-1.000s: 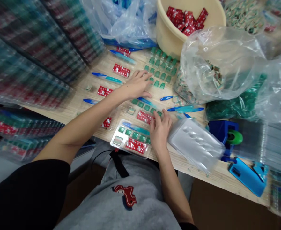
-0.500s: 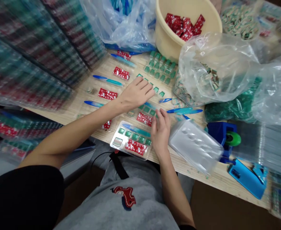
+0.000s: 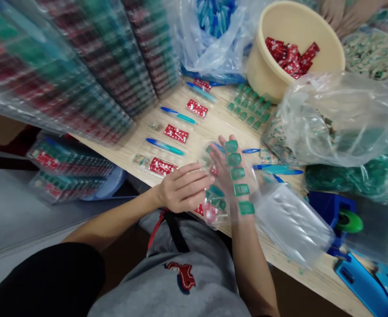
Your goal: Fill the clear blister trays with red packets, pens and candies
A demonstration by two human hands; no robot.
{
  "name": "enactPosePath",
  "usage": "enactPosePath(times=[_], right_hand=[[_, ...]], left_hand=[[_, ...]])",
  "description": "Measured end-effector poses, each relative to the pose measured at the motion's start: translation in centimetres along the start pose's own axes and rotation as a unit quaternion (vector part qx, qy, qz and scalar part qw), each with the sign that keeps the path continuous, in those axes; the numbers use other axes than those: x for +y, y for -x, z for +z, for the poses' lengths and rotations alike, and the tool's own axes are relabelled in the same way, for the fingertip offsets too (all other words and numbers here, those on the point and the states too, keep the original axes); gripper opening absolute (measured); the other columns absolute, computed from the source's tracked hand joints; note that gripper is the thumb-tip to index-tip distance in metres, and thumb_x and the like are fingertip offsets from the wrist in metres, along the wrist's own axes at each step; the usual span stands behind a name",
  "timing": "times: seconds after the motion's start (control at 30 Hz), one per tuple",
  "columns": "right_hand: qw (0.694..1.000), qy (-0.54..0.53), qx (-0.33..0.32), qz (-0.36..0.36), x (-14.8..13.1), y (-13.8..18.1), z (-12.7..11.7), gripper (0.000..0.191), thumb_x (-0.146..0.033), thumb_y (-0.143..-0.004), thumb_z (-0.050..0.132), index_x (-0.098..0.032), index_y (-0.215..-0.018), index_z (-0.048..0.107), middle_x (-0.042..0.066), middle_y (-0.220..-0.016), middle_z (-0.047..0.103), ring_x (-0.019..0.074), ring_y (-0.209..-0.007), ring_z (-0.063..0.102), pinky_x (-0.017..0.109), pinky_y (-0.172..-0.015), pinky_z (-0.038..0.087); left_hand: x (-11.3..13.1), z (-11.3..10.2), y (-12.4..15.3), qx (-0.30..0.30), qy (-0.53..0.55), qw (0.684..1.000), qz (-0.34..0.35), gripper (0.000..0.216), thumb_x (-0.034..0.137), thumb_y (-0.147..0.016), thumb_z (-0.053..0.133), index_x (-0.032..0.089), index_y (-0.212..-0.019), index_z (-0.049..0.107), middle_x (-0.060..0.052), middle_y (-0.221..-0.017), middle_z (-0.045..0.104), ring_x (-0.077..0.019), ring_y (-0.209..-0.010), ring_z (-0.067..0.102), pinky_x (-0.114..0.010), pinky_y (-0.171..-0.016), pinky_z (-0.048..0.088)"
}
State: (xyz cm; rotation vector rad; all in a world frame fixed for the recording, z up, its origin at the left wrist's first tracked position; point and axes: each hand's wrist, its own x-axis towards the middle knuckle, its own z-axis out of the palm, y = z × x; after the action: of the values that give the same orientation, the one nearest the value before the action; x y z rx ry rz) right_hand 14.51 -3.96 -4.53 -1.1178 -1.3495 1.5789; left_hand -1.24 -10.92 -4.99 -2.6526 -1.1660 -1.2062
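A clear blister tray with a column of green squares, a red packet and a blue pen in it is lifted off the wooden table and tipped up on edge. My right hand is behind it, fingers stretched along its back. My left hand presses on its near side with fingers together. Both hands hold the tray just above the table's front edge.
Filled tray stacks wrapped in plastic stand at left. Loose red packets, blue pens and green squares lie ahead. A cream tub, clear bags, empty trays and a blue dispenser are on the right. Another person's hands show top right.
Both hands left the items on the table, closed on the filled tray at the front edge and lifted it upright. The view swung left and down.
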Motion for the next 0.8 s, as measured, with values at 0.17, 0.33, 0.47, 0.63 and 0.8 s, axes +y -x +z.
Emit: enactPosePath(times=[0.17, 0.33, 0.47, 0.63, 0.8], right_hand=[[0.996, 0.084, -0.032, -0.024, 0.1, -1.5, -0.2, 0.055, -0.051, -0.093, 0.038, -0.022, -0.141, 0.039, 0.013, -0.131, 0.061, 0.0210, -0.111, 0.065, 0.037, -0.083, 0.058], [0.992, 0.118, -0.036, -0.017, 1.2, -4.3, 0.5, 0.035, -0.039, -0.086, 0.056, -0.019, -0.114, 0.056, 0.005, -0.094, 0.071, 0.0166, -0.086, 0.068, 0.032, -0.077, 0.056], [0.981, 0.191, -0.020, 0.006, 1.7, -7.2, 3.1, 0.044, -0.025, -0.087, 0.055, -0.011, -0.129, 0.051, 0.005, -0.082, 0.069, 0.0159, -0.072, 0.066, 0.030, -0.069, 0.054], [0.958, 0.287, -0.012, 0.028, 1.8, -9.2, 6.2, 0.057, -0.018, -0.087, 0.051, -0.007, -0.141, 0.039, 0.009, -0.079, 0.071, 0.0229, -0.075, 0.068, 0.037, -0.075, 0.055], [0.931, 0.361, -0.020, 0.056, 0.9, -9.9, 7.4, 0.043, -0.008, -0.083, 0.047, 0.000, -0.125, 0.051, 0.022, -0.091, 0.071, 0.0328, -0.087, 0.071, 0.044, -0.082, 0.054]], left_hand=[[1.3, 0.4, 1.2, 0.075, 0.031, 0.977, -0.196, 0.027, 0.021, -0.090, 0.050, 0.037, -0.112, 0.046, -0.001, -0.110, 0.071, -0.0181, -0.103, 0.069, -0.049, -0.092, 0.060], [-1.0, -2.0, 0.8, 0.226, 0.022, 0.891, -0.393, 0.044, 0.032, -0.098, 0.041, 0.036, -0.138, 0.024, -0.007, -0.118, 0.063, -0.0185, -0.095, 0.070, -0.039, -0.084, 0.060], [-8.1, -3.6, 1.5, 0.182, -0.037, 0.858, -0.480, 0.040, 0.028, -0.097, 0.038, 0.023, -0.137, 0.039, -0.011, -0.121, 0.064, -0.0198, -0.101, 0.067, -0.038, -0.092, 0.057], [-14.1, -3.2, 2.3, 0.024, -0.141, 0.835, -0.531, 0.037, 0.018, -0.090, 0.041, 0.012, -0.122, 0.059, -0.018, -0.121, 0.066, -0.0275, -0.117, 0.061, -0.043, -0.106, 0.046], [-15.3, -2.3, 1.7, -0.034, -0.148, 0.804, -0.575, 0.035, 0.019, -0.088, 0.045, 0.012, -0.119, 0.060, -0.020, -0.111, 0.069, -0.0329, -0.110, 0.065, -0.049, -0.099, 0.048]])
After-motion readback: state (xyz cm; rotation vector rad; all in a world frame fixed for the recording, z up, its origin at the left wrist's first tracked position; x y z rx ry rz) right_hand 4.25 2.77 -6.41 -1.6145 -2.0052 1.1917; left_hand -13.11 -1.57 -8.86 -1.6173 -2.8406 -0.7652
